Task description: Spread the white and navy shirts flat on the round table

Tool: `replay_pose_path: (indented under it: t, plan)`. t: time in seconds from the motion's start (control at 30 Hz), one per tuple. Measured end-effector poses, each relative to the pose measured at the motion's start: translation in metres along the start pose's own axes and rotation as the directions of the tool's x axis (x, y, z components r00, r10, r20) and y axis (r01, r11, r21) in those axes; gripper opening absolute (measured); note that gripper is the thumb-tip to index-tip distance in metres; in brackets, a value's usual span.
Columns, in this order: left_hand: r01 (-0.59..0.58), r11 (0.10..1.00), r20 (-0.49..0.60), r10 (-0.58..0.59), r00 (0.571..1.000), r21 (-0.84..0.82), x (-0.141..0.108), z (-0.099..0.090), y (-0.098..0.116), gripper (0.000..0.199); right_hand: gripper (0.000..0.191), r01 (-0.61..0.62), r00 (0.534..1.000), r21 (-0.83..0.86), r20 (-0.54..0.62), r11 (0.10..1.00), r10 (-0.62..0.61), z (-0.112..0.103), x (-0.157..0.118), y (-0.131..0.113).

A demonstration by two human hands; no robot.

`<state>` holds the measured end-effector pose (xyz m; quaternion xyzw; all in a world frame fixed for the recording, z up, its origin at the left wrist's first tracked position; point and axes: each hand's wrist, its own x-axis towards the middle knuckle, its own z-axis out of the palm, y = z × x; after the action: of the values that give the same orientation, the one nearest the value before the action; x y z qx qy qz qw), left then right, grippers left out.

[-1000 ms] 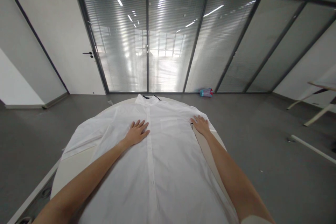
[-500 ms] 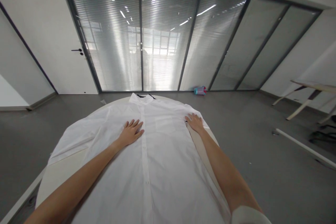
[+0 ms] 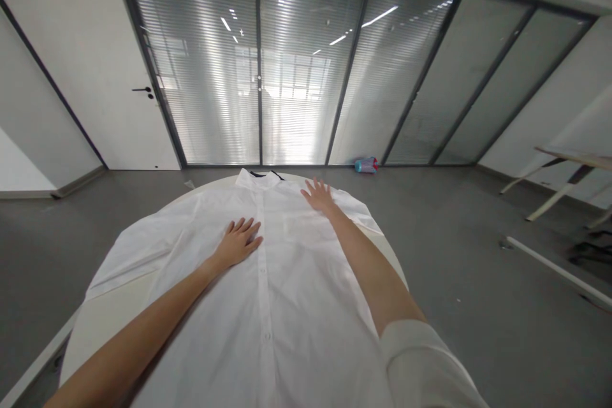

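Note:
A white button-up shirt (image 3: 306,280) lies spread front side up on a round pale table (image 3: 112,312), its collar at the far edge and its sleeves out to both sides. My left hand (image 3: 238,242) rests flat on the chest, just left of the button strip, fingers spread. Farther up, my right hand (image 3: 318,196) is over the shirt's right shoulder near the collar, with its fingers apart and nothing held. My right forearm hides part of the shirt's right side and sleeve.
Beyond the table stand glass partitions with blinds (image 3: 296,89) and a white door (image 3: 115,76). A blue and red object (image 3: 366,165) lies on the grey floor by the glass. At the right are a wooden-legged table (image 3: 574,158) and a white bar (image 3: 559,271) low near the floor.
My right hand has moved from the right sleeve's underarm up and left to the shoulder near the collar. My left hand has stayed in place on the shirt.

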<state>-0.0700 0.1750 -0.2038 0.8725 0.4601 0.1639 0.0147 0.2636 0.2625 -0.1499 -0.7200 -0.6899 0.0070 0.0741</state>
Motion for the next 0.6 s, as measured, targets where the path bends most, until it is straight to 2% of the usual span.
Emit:
replay_pose_path:
  t: [0.1,0.2,0.3,0.33,0.4,0.47,0.5,0.6]
  plan:
    - [0.009,0.999,-0.004,-0.010,1.000,-0.031,-0.002,0.000,0.004,0.056,0.070,-0.101,0.991,0.010,0.086,0.995,0.099,0.017,0.011,-0.006]
    - [0.011,0.996,-0.003,-0.011,1.000,-0.083,0.001,-0.002,-0.001,0.056,0.069,-0.141,0.985,0.012,0.101,0.990,0.139,0.030,0.012,-0.003]
    - [0.051,0.985,-0.092,-0.067,0.993,-0.164,0.013,-0.010,-0.030,0.051,0.067,-0.125,0.988,0.014,0.092,0.992,0.124,0.034,0.009,0.001]
    - [0.086,0.979,-0.153,-0.115,0.981,-0.187,0.019,-0.014,-0.045,0.048,0.066,-0.123,0.989,0.014,0.089,0.992,0.121,0.034,0.009,0.000]
    - [0.164,0.963,-0.294,-0.224,0.929,-0.216,0.032,-0.024,-0.078,0.042,0.067,-0.142,0.989,0.030,0.042,0.989,0.141,0.031,0.009,-0.007]
    - [0.219,0.951,-0.390,-0.290,0.874,-0.217,0.045,-0.031,-0.104,0.038,0.069,-0.155,0.987,0.063,-0.036,0.986,0.158,0.028,0.012,-0.026]
    - [0.233,0.951,-0.404,-0.299,0.864,-0.205,0.052,-0.033,-0.113,0.038,0.070,-0.132,0.988,0.084,-0.073,0.988,0.138,0.027,0.013,-0.041]
    - [0.214,0.966,-0.347,-0.253,0.903,-0.149,0.074,-0.030,-0.113,0.044,0.069,0.058,0.993,0.135,-0.110,0.989,-0.043,0.029,0.017,-0.093]
